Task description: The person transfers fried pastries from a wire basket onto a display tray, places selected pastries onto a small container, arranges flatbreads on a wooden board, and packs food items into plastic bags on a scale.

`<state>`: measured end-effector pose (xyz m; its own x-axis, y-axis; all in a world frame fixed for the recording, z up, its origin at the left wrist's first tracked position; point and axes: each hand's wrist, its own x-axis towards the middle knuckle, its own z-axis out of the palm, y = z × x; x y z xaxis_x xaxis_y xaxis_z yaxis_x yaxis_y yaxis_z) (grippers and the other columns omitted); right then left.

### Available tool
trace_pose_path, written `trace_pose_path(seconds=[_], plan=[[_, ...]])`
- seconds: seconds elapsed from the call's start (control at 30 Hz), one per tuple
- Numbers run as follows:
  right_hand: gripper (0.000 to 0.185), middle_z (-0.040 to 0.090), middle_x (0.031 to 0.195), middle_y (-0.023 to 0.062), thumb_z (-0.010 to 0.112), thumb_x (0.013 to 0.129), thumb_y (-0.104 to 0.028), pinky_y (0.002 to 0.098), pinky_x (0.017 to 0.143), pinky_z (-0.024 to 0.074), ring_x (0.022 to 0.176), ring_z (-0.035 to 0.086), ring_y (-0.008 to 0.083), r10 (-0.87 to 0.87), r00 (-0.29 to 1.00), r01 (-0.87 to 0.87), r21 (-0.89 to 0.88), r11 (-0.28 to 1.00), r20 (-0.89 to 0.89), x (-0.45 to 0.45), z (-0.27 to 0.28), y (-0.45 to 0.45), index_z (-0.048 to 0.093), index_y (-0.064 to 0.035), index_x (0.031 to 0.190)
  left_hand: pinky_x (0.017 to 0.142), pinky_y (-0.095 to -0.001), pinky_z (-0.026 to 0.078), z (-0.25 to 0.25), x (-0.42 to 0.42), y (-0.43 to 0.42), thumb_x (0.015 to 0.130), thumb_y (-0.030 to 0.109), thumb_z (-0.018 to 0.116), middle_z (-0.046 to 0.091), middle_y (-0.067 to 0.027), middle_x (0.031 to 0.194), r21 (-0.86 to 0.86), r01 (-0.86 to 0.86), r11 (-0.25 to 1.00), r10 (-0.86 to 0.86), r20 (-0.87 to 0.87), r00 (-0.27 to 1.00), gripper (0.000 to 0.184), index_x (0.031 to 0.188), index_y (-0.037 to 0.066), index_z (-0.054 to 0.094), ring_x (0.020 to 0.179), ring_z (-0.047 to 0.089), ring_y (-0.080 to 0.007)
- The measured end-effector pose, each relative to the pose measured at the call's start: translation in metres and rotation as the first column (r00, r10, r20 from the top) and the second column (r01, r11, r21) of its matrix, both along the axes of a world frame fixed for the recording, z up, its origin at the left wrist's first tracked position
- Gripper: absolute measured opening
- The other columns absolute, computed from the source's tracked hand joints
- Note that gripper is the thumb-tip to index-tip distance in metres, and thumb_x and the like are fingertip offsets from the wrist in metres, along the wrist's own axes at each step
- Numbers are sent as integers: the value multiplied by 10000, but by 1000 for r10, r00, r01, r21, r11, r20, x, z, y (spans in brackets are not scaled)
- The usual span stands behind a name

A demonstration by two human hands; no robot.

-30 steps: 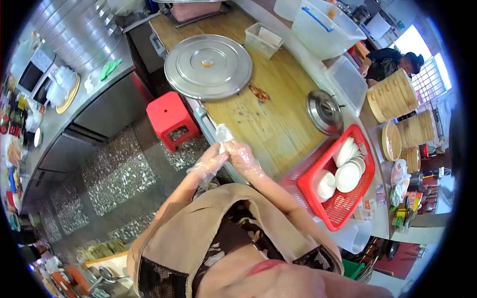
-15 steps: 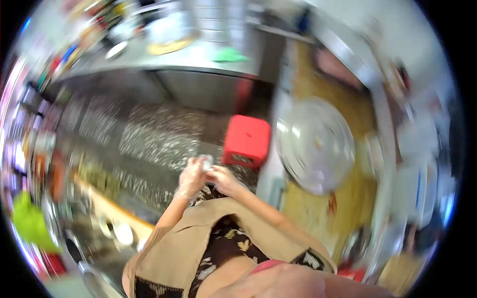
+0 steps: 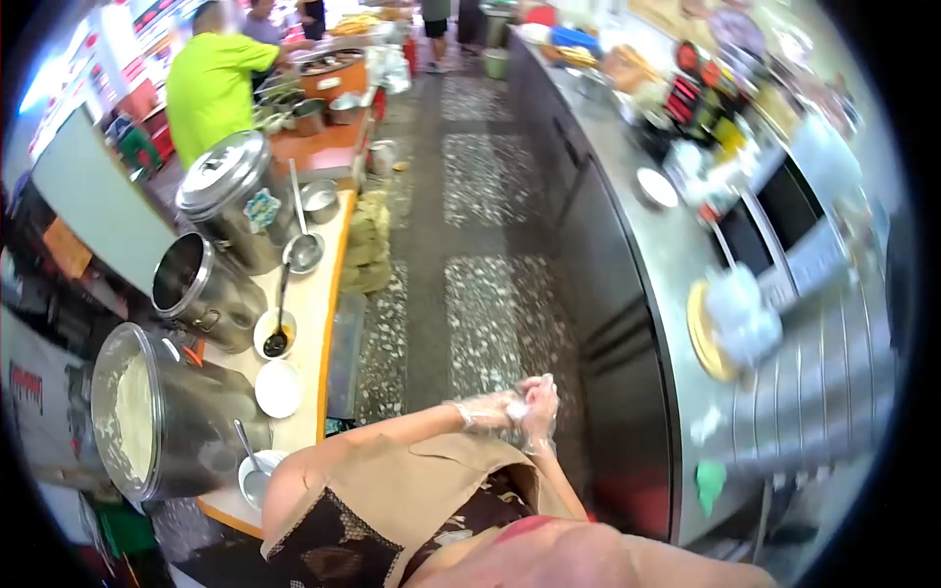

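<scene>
My left hand (image 3: 509, 403) and my right hand (image 3: 541, 404) are held together in front of my body, above the floor of the aisle. Both wear thin clear plastic gloves that reach the wrists. Their fingers are closed around a small white lump (image 3: 516, 413), mostly hidden between the palms; its kind is not clear. Nothing else is touched by either hand. On my left stands a light-topped counter (image 3: 328, 323), and on my right a steel counter (image 3: 642, 230).
The left counter holds a large steel pot with white contents (image 3: 132, 421), a dark-filled pot (image 3: 186, 274), a lidded pot (image 3: 230, 176), white bowls (image 3: 278, 389) and ladles (image 3: 305, 253). A person in a lime shirt (image 3: 206, 93) stands beyond. Clutter (image 3: 696, 108) lines the right counter.
My view has swung left, away from the red stool and the large clear round lid, to face along the aisle. My hands stay together around the white lump.
</scene>
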<state>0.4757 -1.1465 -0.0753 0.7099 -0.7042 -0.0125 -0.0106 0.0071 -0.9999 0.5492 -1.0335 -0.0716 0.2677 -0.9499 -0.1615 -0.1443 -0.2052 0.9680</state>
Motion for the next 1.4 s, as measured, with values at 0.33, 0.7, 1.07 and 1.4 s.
trace_pose_path(seconds=[0.33,0.7,1.07,1.4], plan=[[128,581,760,87,624,830,-110,310,625,468,660,553,156,282,957,-286,-390,876,-69,294,39,-136,535,-20,815,709,-312,444,-41,303,-133,826,109,538,593,-75,834,-78,-222,972,224,19,974,208,1006,6,546,768,553,-192],[421,645,929,134,629,829,-399,348,823,473,914,599,246,847,418,-895,-310,321,-330,751,64,-237,677,19,828,847,-326,460,-7,672,-176,895,205,574,576,-104,1016,-455,-602,656,748,500,437,237,1044,23,548,951,558,-183],[215,606,766,-11,629,885,-269,247,606,443,688,537,88,884,299,-897,211,389,-359,1195,17,-300,643,-58,851,859,-374,451,34,1095,-227,800,212,645,600,-156,1042,40,-881,472,863,182,471,384,1122,29,541,971,578,-250],[264,600,790,85,659,831,-67,249,504,470,588,562,118,228,971,-197,306,931,-69,1461,-14,-616,505,33,1021,867,-369,486,34,1601,-399,838,204,627,632,-146,1040,-82,-584,808,589,145,795,358,1157,51,574,952,619,-267]])
